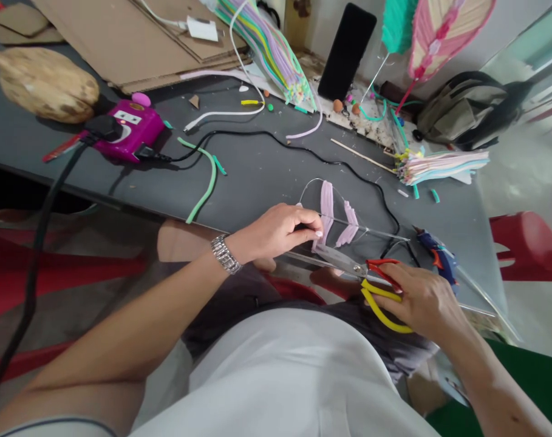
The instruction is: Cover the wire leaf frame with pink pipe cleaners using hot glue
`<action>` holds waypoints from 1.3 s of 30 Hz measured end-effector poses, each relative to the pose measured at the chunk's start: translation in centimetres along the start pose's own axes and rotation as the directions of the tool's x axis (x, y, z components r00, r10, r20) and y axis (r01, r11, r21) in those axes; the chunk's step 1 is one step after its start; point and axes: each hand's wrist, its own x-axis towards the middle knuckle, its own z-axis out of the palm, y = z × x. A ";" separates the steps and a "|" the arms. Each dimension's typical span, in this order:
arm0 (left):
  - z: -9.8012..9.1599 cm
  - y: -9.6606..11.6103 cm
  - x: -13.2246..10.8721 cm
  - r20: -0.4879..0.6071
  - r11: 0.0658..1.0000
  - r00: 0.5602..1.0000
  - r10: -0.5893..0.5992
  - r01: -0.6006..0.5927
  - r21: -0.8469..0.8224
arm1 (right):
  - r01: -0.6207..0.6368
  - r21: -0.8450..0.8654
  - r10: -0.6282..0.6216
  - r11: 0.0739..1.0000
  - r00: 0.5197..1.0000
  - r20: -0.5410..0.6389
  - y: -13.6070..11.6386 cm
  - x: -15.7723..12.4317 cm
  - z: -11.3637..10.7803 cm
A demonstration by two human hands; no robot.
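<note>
Near the front edge of the table, a thin wire frame (371, 230) carries pale pink strips (327, 203) in slanted rows. My left hand (287, 227), with a metal watch at the wrist, has thumb and forefinger pinched on the lower end of a pink strip. In my right hand (421, 297) are scissors (344, 261) with one red and one yellow handle. Their blades point left and reach the pink strip's end close to my left fingertips. Whether the blades touch the strip I cannot tell.
A blue glue gun (439, 258) lies right of the scissors. A black cord (276, 138) crosses the table from a purple power socket (130, 130). Behind are bundled coloured strips (266, 48), a phone (347, 51), cardboard (98, 36) and a backpack (467, 109). A green strip (207, 182) lies left.
</note>
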 end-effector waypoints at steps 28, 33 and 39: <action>0.5 -0.7 0.4 0.019 0.999 0.999 -0.027 0.027 0.037 | 0.174 -0.097 -0.171 0.980 0.984 0.043 0.8 -0.1 0.3; 0.5 -0.9 0.4 0.000 1.000 1.000 -0.015 0.015 0.008 | 0.208 -0.261 -0.210 0.943 0.978 0.021 -0.1 0.2 -0.4; 0.4 -0.7 0.4 0.012 1.000 1.000 -0.025 0.025 -0.018 | 0.219 -0.313 -0.229 0.924 0.973 0.006 -0.4 0.3 -0.6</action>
